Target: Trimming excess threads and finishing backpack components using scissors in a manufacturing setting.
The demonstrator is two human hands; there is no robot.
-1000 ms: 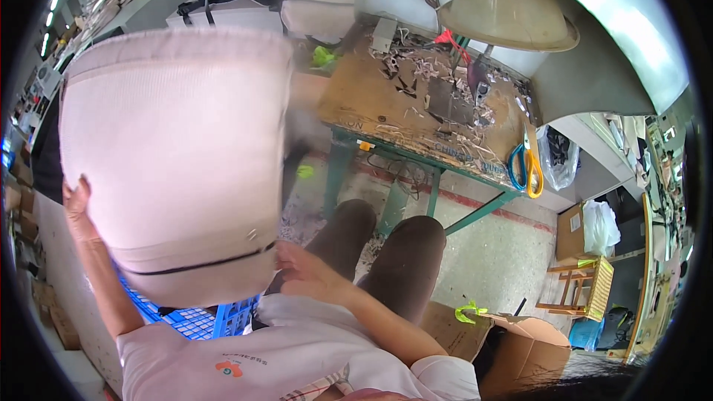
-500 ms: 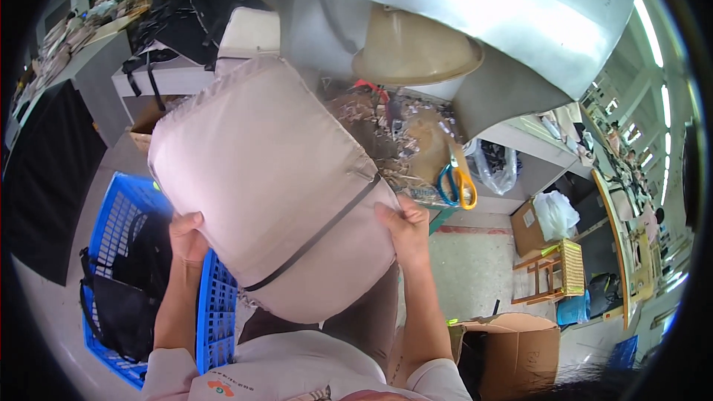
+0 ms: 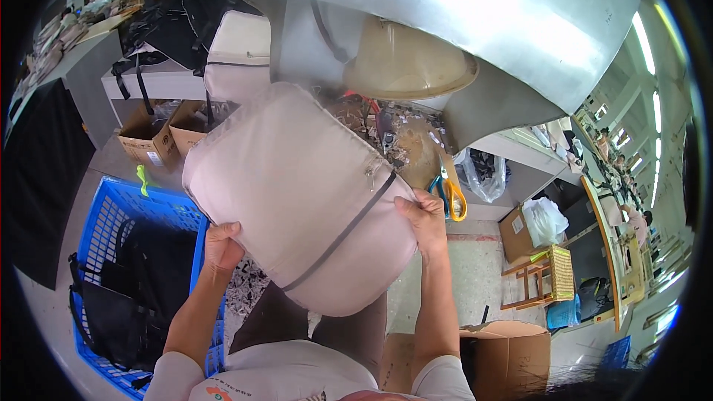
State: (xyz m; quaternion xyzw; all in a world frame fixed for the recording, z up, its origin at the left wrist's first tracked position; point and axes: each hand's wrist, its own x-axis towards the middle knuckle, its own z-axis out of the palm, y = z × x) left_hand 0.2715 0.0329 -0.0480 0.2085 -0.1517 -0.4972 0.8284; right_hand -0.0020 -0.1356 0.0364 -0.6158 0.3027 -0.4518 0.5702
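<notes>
A large pale pinkish-beige fabric panel (image 3: 282, 178) with rounded corners and a dark strip across its near part is stretched between my hands, over my lap. My left hand (image 3: 223, 245) is closed on its left edge, thumb on top. On the right edge, by the end of the dark strip, my right hand (image 3: 423, 215) pinches the panel; the fingers beneath are partly hidden. Just beyond my right hand are scissors (image 3: 453, 199) with orange and blue handles. A similar pale panel (image 3: 238, 56) lies farther back on the bench.
Left of me stands a blue plastic crate (image 3: 96, 234) with black bags (image 3: 137, 289). A grey metal hood (image 3: 445, 0) covers the workspace, with scraps (image 3: 371, 122) below. Cardboard boxes (image 3: 145, 134) sit under the left bench; another box (image 3: 512, 360) and a wooden stool (image 3: 549, 275) are at right.
The panel has come slightly nearer and to the right in view, with both hands still gripping its edges. The far pale panel and the boxes under the bench now show more fully.
</notes>
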